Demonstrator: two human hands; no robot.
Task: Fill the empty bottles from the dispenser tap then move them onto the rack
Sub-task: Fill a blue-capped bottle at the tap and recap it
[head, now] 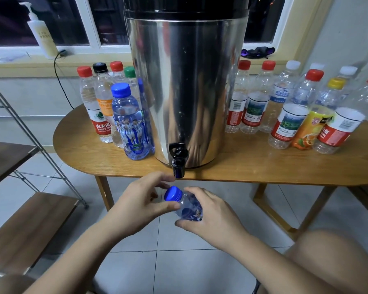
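Observation:
A steel dispenser (185, 85) stands mid-table, its black tap (178, 160) jutting over the front edge. Just below the tap I hold a small blue-tinted bottle (189, 206) tilted toward me. My right hand (208, 215) wraps its body. My left hand (140, 200) has thumb and fingers at its blue cap (173, 193), which sits on the neck. Several capped bottles (128, 119) stand left of the dispenser, and several more (302, 107) stand to its right. The rack (23, 225) with wooden shelves is at the far left.
The oval wooden table (242, 166) rests on a tiled floor. A pump bottle (40, 35) and a black cable (60, 81) are on the windowsill behind. My knees show at the bottom corners.

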